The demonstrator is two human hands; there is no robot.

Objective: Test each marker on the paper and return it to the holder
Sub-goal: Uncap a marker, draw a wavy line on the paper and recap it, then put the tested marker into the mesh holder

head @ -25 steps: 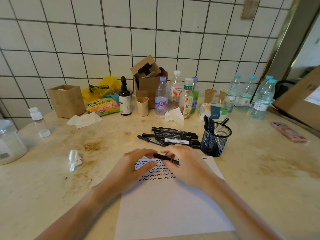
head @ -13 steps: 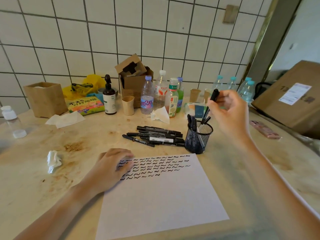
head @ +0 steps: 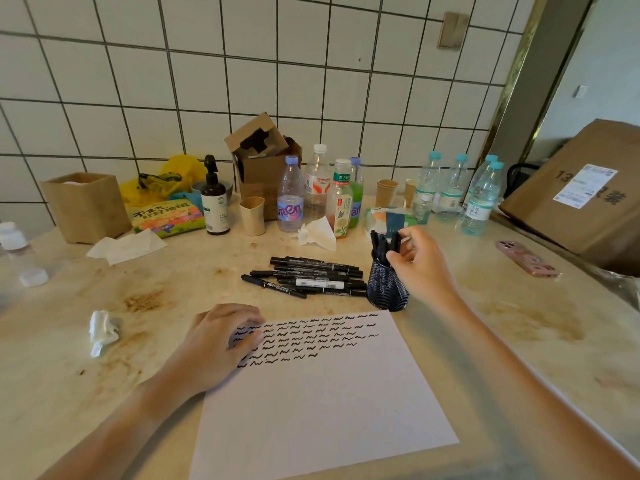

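Fingers (head: 398, 256) of the right hand (head: 420, 268) pinch a black marker (head: 394, 242) standing in the mesh holder (head: 386, 289).

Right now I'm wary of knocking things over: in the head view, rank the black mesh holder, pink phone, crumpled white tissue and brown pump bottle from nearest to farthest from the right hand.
1. Black mesh holder, directly under the right hand.
2. Pink phone, to its right.
3. Brown pump bottle, back left.
4. Crumpled white tissue, far left.

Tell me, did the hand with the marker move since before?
Yes. The right hand came down from above the mesh holder to its rim, lowering the marker in.
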